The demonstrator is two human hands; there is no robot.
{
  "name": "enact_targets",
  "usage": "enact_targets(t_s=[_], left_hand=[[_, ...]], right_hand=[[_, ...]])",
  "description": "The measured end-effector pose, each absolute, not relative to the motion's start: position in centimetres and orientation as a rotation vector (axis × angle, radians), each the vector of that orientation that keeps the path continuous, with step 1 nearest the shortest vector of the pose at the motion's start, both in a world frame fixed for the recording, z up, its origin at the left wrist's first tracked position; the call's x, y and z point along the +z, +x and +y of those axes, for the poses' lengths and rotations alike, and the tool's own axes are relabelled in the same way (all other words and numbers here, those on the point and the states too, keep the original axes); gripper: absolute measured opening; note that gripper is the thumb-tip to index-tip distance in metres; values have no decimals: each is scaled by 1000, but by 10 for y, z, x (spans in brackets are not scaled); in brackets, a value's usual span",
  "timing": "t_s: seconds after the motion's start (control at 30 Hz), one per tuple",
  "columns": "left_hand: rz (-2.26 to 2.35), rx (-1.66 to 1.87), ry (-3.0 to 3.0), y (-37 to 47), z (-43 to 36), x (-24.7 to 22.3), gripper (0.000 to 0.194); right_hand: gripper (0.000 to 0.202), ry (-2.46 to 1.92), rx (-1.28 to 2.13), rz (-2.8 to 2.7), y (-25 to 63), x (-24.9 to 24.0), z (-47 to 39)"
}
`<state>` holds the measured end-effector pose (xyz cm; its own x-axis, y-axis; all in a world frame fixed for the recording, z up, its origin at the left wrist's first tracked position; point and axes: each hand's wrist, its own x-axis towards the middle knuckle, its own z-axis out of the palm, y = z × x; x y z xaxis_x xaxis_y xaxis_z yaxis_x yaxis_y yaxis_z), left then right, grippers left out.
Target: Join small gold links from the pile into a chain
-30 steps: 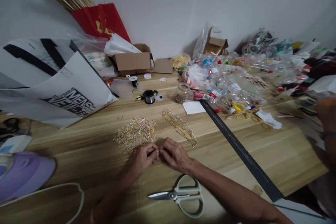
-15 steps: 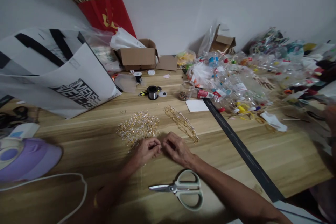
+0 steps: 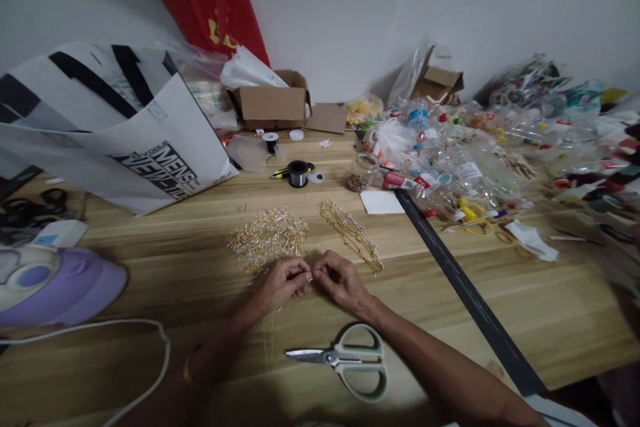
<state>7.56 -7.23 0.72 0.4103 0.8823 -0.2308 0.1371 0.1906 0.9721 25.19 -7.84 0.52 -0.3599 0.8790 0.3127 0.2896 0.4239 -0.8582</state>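
My left hand (image 3: 286, 282) and my right hand (image 3: 343, 281) meet fingertip to fingertip low over the table. Both are closed in a pinch; whatever sits between the fingers is too small to name. Faint thin threads (image 3: 270, 337) run down below my left hand. Just beyond that hand lies a heap of gold and clear beads (image 3: 270, 235). Beaded gold chains (image 3: 353, 237) are laid out beyond my right hand. Scissors (image 3: 345, 359) with pale green handles rest nearer to me, blades pointing left.
A white shopping bag (image 3: 165, 153) and a purple cap-like thing (image 3: 85, 280) stand left. Wire spools (image 3: 299, 175), a jar of beads (image 3: 363, 172) and a cardboard box (image 3: 273, 105) sit farther back. Plastic bottles (image 3: 467, 170) crowd the right, past a black strip (image 3: 465, 280).
The whole view has shifted slightly, so things appear a little farther right. My hands keep their fingertip pinch, with the left fingers slightly changed in pose.
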Motion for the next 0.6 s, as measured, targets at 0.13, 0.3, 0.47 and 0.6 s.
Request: enact_targets(t_s=[0.13,0.3,0.47,0.6], left_hand=[[1049,670,1298,75,-72,7,31],[1025,640,1328,73,-72,6,29],[996,646,1334,73,-72,6,27],[1007,656,1337,74,-72,5,26]], right_hand=[[14,-1008,952,-1852,252,6,-78],[15,-1037,978,-1832,251,8,-78],[15,-1056,1004,-1823,251,8,-78],[14,-1064,1030,-1812,251,7,-78]])
